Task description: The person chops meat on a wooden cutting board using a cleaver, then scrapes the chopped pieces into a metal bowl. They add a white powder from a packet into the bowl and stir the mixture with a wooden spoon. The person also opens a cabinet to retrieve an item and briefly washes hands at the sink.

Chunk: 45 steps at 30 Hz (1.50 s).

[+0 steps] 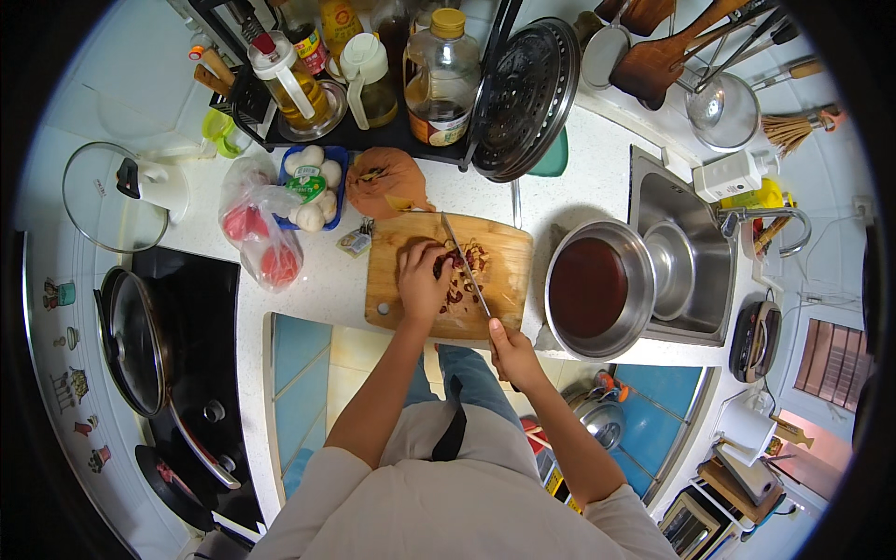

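My right hand (511, 350) grips the handle of a kitchen knife (467, 266). Its blade slants up and left across a wooden cutting board (392, 238), past the chopped pieces. With bent fingers, my left hand (424, 283) holds dark red pieces (439, 265) at the left side of the blade; the fingers partly hide them. More dark red and pale chopped bits (458, 290) lie scattered on the board around the blade. What the food is cannot be told for certain.
Right of the board stands a steel pot (551, 301) of dark red liquid, beside the sink (700, 329). Packed white mushrooms (329, 171), a plastic bag of red produce (262, 238) and an orange-brown bag (387, 183) lie behind and left. A cooktop (203, 308) holds a lidded pan (136, 343).
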Tool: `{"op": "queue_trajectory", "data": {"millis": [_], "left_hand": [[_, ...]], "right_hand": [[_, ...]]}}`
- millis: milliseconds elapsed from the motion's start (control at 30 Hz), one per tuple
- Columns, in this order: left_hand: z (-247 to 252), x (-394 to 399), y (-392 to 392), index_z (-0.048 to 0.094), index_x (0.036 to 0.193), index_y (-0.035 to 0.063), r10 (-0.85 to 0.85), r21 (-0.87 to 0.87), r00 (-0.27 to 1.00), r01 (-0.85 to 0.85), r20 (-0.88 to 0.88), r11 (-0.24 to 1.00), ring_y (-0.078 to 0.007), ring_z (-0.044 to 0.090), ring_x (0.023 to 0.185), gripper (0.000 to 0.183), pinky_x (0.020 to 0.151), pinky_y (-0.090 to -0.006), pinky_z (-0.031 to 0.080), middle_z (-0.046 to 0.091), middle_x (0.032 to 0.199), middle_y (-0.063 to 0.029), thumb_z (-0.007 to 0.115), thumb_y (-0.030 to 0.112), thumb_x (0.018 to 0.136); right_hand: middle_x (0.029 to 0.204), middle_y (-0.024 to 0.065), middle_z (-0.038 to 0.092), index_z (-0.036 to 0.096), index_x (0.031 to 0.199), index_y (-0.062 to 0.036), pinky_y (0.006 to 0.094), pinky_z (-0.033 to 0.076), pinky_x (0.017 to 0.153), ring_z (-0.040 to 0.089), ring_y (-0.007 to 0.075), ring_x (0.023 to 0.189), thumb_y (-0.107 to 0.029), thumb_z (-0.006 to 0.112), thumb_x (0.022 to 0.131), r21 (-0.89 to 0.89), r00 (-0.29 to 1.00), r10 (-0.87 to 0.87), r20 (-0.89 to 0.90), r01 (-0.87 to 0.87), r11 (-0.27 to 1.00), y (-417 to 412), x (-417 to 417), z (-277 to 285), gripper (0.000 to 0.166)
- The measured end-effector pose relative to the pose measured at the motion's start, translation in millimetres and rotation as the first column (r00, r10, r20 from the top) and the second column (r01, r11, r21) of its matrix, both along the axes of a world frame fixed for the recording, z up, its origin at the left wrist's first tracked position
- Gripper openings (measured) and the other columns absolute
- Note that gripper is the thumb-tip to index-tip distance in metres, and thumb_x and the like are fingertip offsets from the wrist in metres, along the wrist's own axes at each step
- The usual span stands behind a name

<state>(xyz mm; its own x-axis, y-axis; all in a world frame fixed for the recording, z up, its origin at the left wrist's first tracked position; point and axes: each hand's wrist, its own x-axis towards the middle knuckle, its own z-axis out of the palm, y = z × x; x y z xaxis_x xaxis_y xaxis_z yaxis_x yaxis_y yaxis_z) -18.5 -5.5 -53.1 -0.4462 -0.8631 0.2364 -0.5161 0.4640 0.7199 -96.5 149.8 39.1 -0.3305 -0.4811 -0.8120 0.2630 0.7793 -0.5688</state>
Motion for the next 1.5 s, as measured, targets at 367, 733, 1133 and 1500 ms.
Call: {"op": "queue_trajectory", "data": {"millis": [367,733,1133,1500], "left_hand": [[-9,-7,4,0.059,0.075,0.0067,-0.023,0.003,0.999,0.023,0.024,1.000,-0.0281,0.050,0.081,0.009,0.070,-0.0381,0.043,0.054,0.091,-0.0065,0.066,0.006,0.069],[-8,-4,3,0.056,0.074,0.0031,-0.050,-0.031,0.998,0.049,-0.033,0.998,-0.0293,0.052,0.080,0.013,0.068,-0.0366,0.045,0.055,0.087,-0.0089,0.064,-0.001,0.065],[-9,-5,3,0.052,0.069,0.0033,-0.064,-0.019,0.997,0.065,0.042,0.998,-0.0286,0.051,0.081,0.014,0.069,-0.0374,0.044,0.052,0.087,-0.0079,0.065,0.000,0.064],[-2,-3,-2,0.053,0.071,0.0049,-0.086,0.033,0.996,0.085,0.016,0.996,-0.0296,0.053,0.082,0.011,0.069,-0.0374,0.045,0.054,0.089,-0.0085,0.061,0.000,0.067]], "right_hand": [[0.045,0.0005,0.036,0.040,0.058,-0.0070,0.0270,0.033,0.032,0.035,0.0117,0.033,-0.061,0.039,0.083,-0.028,0.990,-0.055,0.129,0.059,0.998,-4,-1,1,0.059],[0.046,0.0004,0.036,0.041,0.063,-0.0080,0.0260,0.032,0.032,0.034,0.0113,0.034,-0.057,0.039,0.085,-0.126,0.977,-0.167,0.134,0.184,0.975,-6,7,-21,0.054],[0.047,0.0029,0.039,0.043,0.060,-0.0054,0.0275,0.035,0.035,0.039,0.0140,0.036,-0.058,0.039,0.084,-0.028,0.980,-0.136,0.144,0.141,0.990,-4,17,-8,0.058],[0.048,0.0045,0.043,0.047,0.064,-0.0023,0.0290,0.036,0.039,0.041,0.0151,0.038,-0.058,0.040,0.084,-0.177,0.988,-0.127,-0.088,0.110,0.978,-16,28,-34,0.059]]}}
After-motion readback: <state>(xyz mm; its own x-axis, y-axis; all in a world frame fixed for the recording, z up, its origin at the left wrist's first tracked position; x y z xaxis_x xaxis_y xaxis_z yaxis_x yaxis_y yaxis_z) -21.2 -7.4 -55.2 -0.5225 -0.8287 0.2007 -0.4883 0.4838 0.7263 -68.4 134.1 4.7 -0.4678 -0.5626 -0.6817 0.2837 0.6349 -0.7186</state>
